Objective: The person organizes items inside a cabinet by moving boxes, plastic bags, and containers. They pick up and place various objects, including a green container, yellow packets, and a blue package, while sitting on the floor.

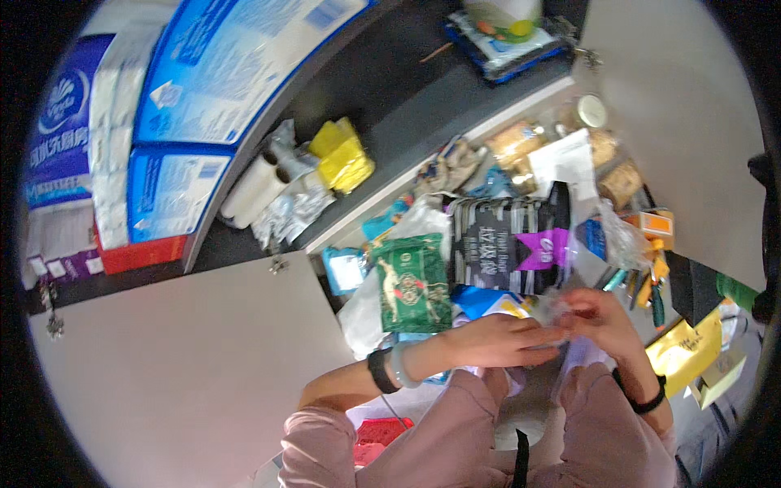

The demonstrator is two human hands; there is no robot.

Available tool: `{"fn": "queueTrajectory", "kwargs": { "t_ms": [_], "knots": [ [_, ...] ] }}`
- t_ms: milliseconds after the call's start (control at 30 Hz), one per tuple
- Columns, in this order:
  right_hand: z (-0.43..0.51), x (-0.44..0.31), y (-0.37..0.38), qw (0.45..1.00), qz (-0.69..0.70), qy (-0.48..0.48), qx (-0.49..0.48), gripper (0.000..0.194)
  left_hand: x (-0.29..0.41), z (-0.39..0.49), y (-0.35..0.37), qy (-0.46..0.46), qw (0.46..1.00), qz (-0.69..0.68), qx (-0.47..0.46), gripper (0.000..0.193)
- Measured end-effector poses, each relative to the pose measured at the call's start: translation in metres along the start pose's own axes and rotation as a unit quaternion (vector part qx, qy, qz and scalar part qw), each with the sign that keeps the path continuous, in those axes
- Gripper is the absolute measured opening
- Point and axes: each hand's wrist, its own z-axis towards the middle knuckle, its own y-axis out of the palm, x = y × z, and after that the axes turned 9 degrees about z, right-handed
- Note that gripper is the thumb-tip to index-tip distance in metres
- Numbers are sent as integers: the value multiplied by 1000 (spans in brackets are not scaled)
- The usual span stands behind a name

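Above my lap, my left hand [509, 340] and my right hand [598, 320] come together at the fingertips. A piece of crumpled clear plastic [552, 310] is pinched in my right fingers, blurred by motion. The left fingers stretch toward it, and I cannot tell whether they grip it. Just beyond the hands lies a black package with a purple label [494, 247], bearing writing. A green printed packet [415, 283] lies to its left. Part of a blue and white packet [482, 302] shows beneath them, half covered by my left hand.
Behind stands a dark-floored cabinet [390, 97] holding a yellow packet [343, 155] and white rolls [253, 189]. Blue packages [189, 79] fill the left shelf. To the right are a lidded jar [590, 111], an orange box [650, 226], tools [656, 299] and a yellow envelope [686, 351].
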Motion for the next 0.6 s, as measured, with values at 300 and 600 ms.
{"fn": "queueTrajectory", "kwargs": {
  "t_ms": [300, 600],
  "knots": [
    [-55, 60, -129, 881, -424, -9, 212, 23, -171, -103, -47, -576, 743, 315, 129, 83],
    [-74, 62, -147, 829, -476, 9, 293, 28, -239, -175, -58, -526, 715, 459, -31, 75]
  ]
}}
